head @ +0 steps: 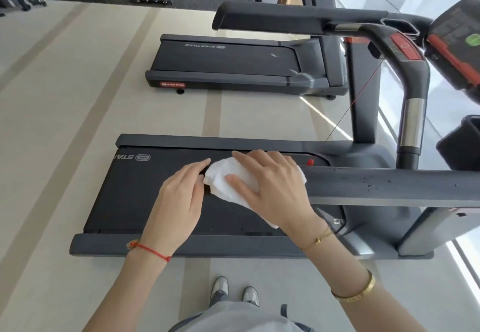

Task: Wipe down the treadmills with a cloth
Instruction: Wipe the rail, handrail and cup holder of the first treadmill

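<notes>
The near treadmill [161, 191] lies across my view, with its grey handrail [376, 185] running in from the right above the dark belt. A white cloth [226, 168] is draped over the handrail's left end. My right hand [272, 186] lies flat on the cloth, fingers spread and fairly straight, pressing it onto the rail. A tail of cloth hangs below that wrist. My left hand [179, 196] is at the rail's tip, its fingers curled against the cloth's left edge. A second treadmill [233, 59] stands beyond, further from me.
The console and red stop button [405, 46] rise at the right, with a thin red safety cord running down to the deck. A dark bin [462, 144] sits at the far right. My feet [233, 292] stand on the pale floor beside the near side rail. Gym gear lines the far edge.
</notes>
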A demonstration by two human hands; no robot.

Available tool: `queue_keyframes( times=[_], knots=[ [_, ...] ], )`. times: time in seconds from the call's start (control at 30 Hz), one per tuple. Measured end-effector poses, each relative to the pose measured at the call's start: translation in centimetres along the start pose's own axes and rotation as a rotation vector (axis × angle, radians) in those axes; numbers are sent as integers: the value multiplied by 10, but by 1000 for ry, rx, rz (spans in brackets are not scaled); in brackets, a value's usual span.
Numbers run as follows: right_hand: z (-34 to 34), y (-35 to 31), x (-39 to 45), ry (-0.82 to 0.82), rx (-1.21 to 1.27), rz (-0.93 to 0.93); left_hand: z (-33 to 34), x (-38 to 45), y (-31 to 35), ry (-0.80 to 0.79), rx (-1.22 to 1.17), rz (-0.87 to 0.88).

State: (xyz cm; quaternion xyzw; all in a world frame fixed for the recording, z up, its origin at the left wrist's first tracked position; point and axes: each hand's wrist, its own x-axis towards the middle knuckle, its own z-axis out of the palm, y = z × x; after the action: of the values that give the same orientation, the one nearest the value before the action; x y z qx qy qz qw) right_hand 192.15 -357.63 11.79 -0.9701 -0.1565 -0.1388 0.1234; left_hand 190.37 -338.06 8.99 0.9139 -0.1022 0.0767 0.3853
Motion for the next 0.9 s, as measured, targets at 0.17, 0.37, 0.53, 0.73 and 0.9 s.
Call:
queue_keyframes(
  times=[0.17,0.37,0.53,0.73,0.9],
  knots=[
    [-7,43,-15,225,-26,180,-2,-3,-2,-6,13,29],
    [3,-4,17,233,-71,141,2,-5,-4,-14,-24,27],
    [2,17,-5,210,-39,63,1,-3,-6,-19,-38,22],
    [-6,21,4,258,-120,243,-1,-3,-8,-32,-30,49],
    [10,-8,-4,219,-88,24,-1,-3,-9,-30,-75,47]
  ],
)
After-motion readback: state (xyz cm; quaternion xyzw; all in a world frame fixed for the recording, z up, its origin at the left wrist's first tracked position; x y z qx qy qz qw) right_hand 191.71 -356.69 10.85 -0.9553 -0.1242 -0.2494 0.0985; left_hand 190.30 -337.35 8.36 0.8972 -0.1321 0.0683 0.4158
